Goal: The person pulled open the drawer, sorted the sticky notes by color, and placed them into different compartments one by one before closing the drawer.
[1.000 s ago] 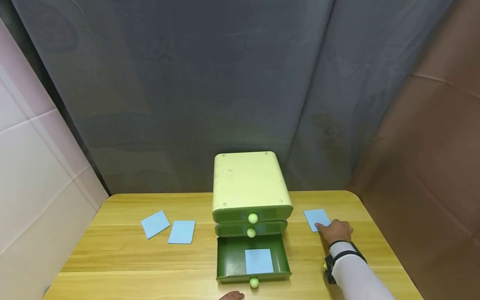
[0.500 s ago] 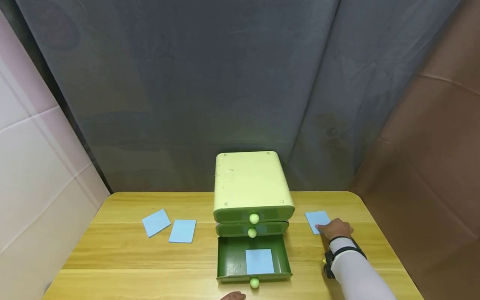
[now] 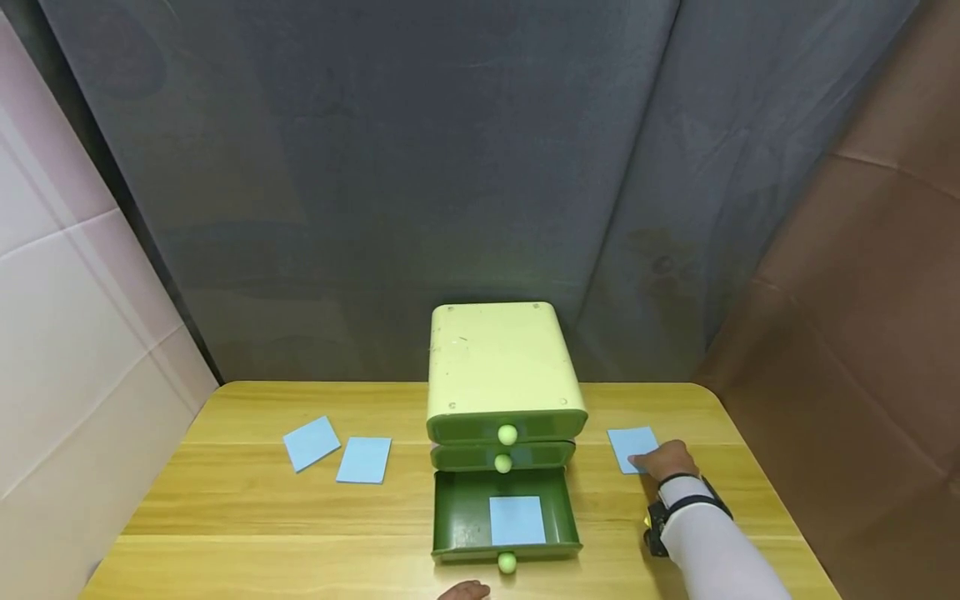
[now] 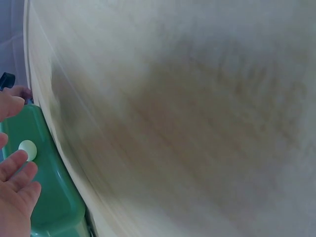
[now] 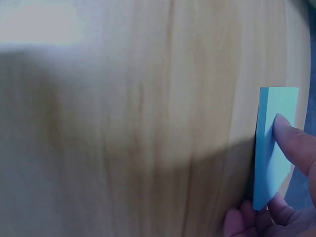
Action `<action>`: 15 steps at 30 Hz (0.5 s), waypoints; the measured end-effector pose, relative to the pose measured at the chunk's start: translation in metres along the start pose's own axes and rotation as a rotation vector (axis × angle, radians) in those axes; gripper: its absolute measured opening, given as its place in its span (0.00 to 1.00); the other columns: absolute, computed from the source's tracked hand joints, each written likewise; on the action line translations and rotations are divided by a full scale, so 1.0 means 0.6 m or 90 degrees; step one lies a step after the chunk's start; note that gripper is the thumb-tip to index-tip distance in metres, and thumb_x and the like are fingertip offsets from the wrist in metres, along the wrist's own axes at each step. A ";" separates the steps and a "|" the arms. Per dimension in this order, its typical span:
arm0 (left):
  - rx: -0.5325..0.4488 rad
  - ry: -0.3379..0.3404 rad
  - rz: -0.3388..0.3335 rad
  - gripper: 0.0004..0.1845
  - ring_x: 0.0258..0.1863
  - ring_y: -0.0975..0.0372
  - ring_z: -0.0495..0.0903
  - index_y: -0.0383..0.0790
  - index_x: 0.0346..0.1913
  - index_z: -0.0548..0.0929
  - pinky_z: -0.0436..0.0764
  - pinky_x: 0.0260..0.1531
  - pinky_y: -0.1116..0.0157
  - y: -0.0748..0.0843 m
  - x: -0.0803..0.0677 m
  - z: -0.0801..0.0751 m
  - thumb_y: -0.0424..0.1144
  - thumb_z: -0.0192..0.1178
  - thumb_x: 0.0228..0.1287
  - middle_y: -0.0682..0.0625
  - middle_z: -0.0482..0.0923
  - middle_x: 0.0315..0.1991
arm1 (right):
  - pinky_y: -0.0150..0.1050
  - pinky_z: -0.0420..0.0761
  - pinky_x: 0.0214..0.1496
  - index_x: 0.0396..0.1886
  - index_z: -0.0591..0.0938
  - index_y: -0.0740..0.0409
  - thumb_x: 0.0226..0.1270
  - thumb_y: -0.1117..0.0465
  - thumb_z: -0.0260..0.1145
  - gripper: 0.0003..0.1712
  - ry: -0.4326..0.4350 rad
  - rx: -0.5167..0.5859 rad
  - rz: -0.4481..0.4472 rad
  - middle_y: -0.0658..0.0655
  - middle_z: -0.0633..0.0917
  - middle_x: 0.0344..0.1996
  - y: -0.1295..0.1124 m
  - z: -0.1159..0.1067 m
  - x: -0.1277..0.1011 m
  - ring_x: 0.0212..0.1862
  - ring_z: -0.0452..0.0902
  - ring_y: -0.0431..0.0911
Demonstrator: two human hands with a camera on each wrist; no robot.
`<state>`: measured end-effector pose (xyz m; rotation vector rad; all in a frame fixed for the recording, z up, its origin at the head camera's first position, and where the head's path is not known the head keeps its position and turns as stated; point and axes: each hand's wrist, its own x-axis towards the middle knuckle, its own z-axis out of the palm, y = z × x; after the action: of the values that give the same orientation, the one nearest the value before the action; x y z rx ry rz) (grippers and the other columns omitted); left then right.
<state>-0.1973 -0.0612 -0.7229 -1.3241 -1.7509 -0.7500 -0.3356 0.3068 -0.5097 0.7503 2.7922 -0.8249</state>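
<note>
A blue sticky note pad (image 3: 626,443) lies on the table right of a green drawer cabinet. My right hand (image 3: 670,460) holds its near right corner. In the right wrist view the thumb presses on top of this thick pad (image 5: 271,165), while curled fingers reach round its lower corner. At the bottom edge of the head view, my left hand (image 3: 465,591) is mostly out of frame, just before the pulled-out bottom drawer (image 3: 457,521). The left wrist view has the left hand (image 4: 17,190) with fingers loosely extended near the pale round knob (image 4: 28,150), holding nothing.
Another blue pad (image 3: 517,521) lies in the bottom drawer. Two more blue pads, one tilted (image 3: 312,444) and one straighter (image 3: 363,460), lie left of the cabinet (image 3: 502,358). The upper drawers are closed. A dark curtain (image 3: 375,183) hangs behind the wooden table (image 3: 285,542).
The pad at the right has shifted slightly toward the person, with my right hand's thumb on it throughout. My left hand stays in front of the drawer.
</note>
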 end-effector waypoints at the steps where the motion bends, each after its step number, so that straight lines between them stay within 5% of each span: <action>1: -0.001 0.001 -0.001 0.19 0.52 0.49 0.79 0.32 0.54 0.82 0.79 0.54 0.60 0.001 0.003 -0.002 0.42 0.60 0.67 0.32 0.78 0.52 | 0.57 0.77 0.49 0.47 0.71 0.87 0.55 0.53 0.72 0.39 0.002 0.005 -0.006 0.79 0.78 0.42 0.003 0.001 -0.001 0.41 0.75 0.62; 5: 0.048 0.008 -0.017 0.18 0.49 0.52 0.80 0.37 0.55 0.83 0.79 0.53 0.64 0.013 0.033 -0.016 0.42 0.59 0.67 0.37 0.80 0.49 | 0.57 0.77 0.50 0.48 0.73 0.87 0.55 0.54 0.71 0.38 0.000 0.023 -0.038 0.80 0.78 0.44 0.010 0.005 -0.007 0.43 0.75 0.65; 10: 0.097 0.001 -0.065 0.13 0.43 0.56 0.82 0.43 0.50 0.86 0.80 0.48 0.70 0.033 0.106 -0.060 0.43 0.56 0.71 0.43 0.82 0.43 | 0.59 0.75 0.54 0.51 0.71 0.86 0.59 0.58 0.68 0.34 -0.006 0.050 -0.073 0.82 0.74 0.50 0.011 0.007 -0.018 0.50 0.73 0.70; 15: 0.103 -0.025 -0.091 0.17 0.38 0.56 0.84 0.43 0.45 0.87 0.83 0.41 0.70 0.048 0.163 -0.098 0.45 0.48 0.75 0.44 0.83 0.39 | 0.55 0.76 0.44 0.44 0.72 0.84 0.60 0.60 0.66 0.27 0.011 0.091 -0.087 0.79 0.75 0.40 0.014 0.009 -0.032 0.40 0.72 0.63</action>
<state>-0.1687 -0.0540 -0.6089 -1.1220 -1.9104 -0.6476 -0.3149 0.3020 -0.5131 0.5941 2.8500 -1.0553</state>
